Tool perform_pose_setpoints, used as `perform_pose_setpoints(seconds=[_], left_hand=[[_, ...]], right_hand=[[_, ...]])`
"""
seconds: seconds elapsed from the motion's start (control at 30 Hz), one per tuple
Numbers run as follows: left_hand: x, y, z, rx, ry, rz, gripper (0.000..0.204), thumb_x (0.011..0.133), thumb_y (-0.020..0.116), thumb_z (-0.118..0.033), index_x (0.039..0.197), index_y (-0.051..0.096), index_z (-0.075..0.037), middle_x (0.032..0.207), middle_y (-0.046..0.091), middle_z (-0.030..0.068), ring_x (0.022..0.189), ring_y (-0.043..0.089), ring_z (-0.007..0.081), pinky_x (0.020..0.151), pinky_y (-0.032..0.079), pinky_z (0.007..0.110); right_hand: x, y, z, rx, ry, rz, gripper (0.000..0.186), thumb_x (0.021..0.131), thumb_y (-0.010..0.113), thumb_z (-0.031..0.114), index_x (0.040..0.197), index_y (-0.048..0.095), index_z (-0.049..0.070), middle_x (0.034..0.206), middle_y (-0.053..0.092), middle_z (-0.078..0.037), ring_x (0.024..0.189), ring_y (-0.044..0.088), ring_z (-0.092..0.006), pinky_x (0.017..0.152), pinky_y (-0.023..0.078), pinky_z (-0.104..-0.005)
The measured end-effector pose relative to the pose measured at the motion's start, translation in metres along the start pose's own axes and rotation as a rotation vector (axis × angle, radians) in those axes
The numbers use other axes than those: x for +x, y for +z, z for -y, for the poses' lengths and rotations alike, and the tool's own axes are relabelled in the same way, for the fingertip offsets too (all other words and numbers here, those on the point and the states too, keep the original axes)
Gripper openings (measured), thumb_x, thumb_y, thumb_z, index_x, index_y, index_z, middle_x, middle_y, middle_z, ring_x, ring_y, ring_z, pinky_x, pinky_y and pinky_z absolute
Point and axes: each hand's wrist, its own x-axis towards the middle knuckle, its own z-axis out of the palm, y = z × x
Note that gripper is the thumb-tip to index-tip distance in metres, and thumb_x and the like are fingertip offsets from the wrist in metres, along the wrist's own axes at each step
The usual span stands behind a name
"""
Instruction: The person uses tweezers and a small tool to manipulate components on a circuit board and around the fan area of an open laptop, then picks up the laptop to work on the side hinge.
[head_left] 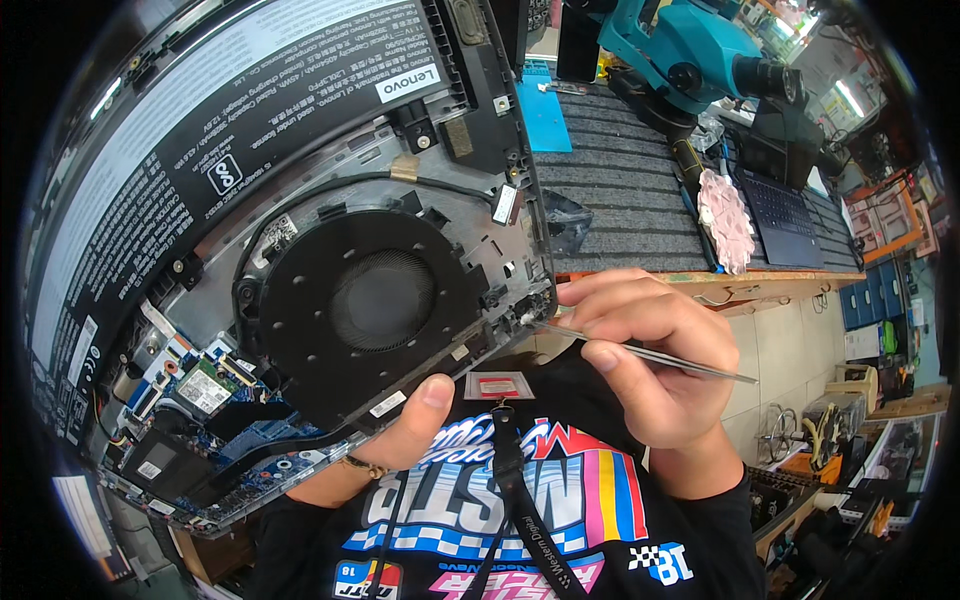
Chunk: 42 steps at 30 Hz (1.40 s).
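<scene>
An opened laptop base (330,190) is held up on the left side, its inner parts facing me. My left hand (408,428) grips its lower edge, thumb on the rim and the other fingers hidden behind. Near that thumb sits a round black cooling fan (383,300). A long black battery (200,150) curves along the far side. My right hand (665,350) is closed on thin metal tweezers (690,366), whose tips reach the base's near right corner. A small whitish bit (527,319) shows at the tips; what it is, I cannot tell.
A ribbed grey mat (640,190) covers the workbench beyond, with a teal microscope (690,60), a pink cloth-like piece (725,220) and a dark laptop (790,215) on it. Shelves with tools and parts (830,440) stand at the right. A lanyard (515,480) hangs down my shirt.
</scene>
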Motion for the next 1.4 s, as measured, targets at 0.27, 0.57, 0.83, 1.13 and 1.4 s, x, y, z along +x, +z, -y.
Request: perform_pose_setpoints(seconds=[0.27,0.57,0.83,1.13,1.4], left_hand=[[-0.007,-0.006,-0.002,0.023,-0.017,0.017,0.057,0.103,0.07,-0.027,0.152,0.056,0.0,0.146,0.066,0.0192,0.133,0.068,0.0357,0.108,0.061,0.052],[-0.01,-0.007,0.0,0.036,-0.025,0.031,0.056,0.104,0.069,-0.027,0.151,0.057,0.0,0.146,0.067,0.0191,0.133,0.068,0.0357,0.108,0.06,0.051],[-0.011,-0.008,-0.001,0.045,-0.024,0.039,0.055,0.104,0.069,-0.028,0.151,0.058,0.0,0.145,0.067,0.019,0.133,0.068,0.0357,0.108,0.059,0.051],[-0.01,-0.01,0.0,0.046,-0.031,0.047,0.054,0.105,0.069,-0.028,0.15,0.059,-0.001,0.145,0.067,0.0189,0.133,0.068,0.0357,0.108,0.059,0.051],[-0.009,-0.01,0.0,0.053,-0.03,0.06,0.052,0.105,0.068,-0.028,0.149,0.06,-0.001,0.144,0.068,0.0189,0.132,0.068,0.0357,0.109,0.058,0.051]], right_hand=[[-0.004,0.002,0.001,0.057,0.057,-0.064,0.01,0.09,0.079,-0.008,0.097,0.072,-0.007,0.097,0.079,-0.022,0.102,0.081,-0.0364,0.092,0.064,-0.0435],[0.0,0.006,-0.001,-0.088,-0.031,-0.016,0.011,0.087,0.08,-0.01,0.094,0.073,-0.006,0.095,0.079,-0.018,0.099,0.08,-0.0375,0.089,0.064,-0.0429],[0.005,0.002,-0.001,-0.074,-0.044,0.033,0.015,0.083,0.083,-0.008,0.095,0.074,-0.005,0.096,0.079,-0.018,0.097,0.079,-0.0377,0.088,0.063,-0.0438],[0.015,-0.015,-0.002,-0.049,-0.076,0.195,0.018,0.08,0.084,-0.008,0.095,0.076,-0.003,0.097,0.078,-0.017,0.095,0.079,-0.0352,0.089,0.062,-0.0431],[0.018,-0.018,0.005,-0.127,-0.087,0.24,0.02,0.074,0.08,-0.011,0.093,0.076,-0.003,0.097,0.079,-0.019,0.094,0.08,-0.0375,0.089,0.064,-0.0456]])
